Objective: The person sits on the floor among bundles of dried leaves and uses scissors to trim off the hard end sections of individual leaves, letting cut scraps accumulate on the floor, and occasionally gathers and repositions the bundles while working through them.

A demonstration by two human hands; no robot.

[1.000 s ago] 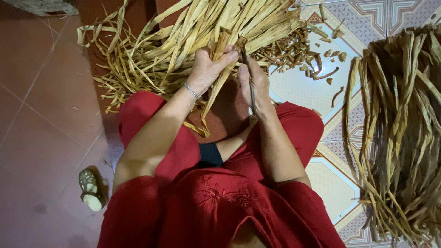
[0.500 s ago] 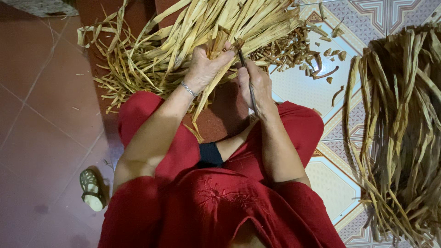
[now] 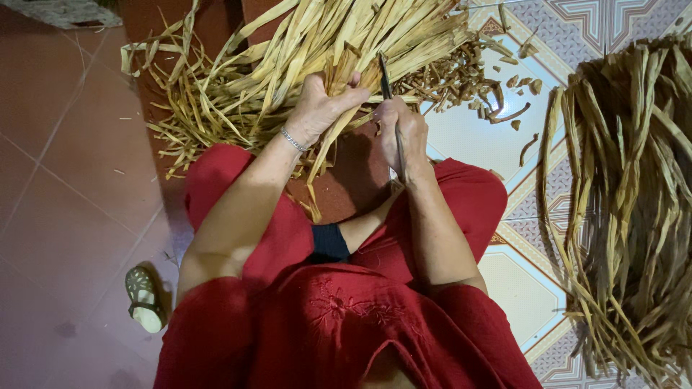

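We see our left hand closed around a bunch of dry yellow strips, with the thumb laid over the top of it and the fingers wrapped under. The bunch belongs to the big heap of strips that lies on the floor in front of our knees. Its long axis runs away from us and a little to the right, and some loose ends hang down from the fist toward our lap.

Our right hand is just beside the left one, nearly touching it. Its fingers are shut on a thin dark knife. The tool stands almost along the same line as the strips: the tip points away from us into the heap, and the other end comes out under the hand, toward the wrist. So the tip lies on the right side of the held bunch, very close to it, and we cannot tell if it already touches a strip.

The held bunch is between the two hands, but the left hand is the nearer one, because it carries it. Small cut pieces lie on the patterned tile beyond the right hand. Another large bundle of strips rests well apart on the right, and a pale sandal lies on the red floor at the left.
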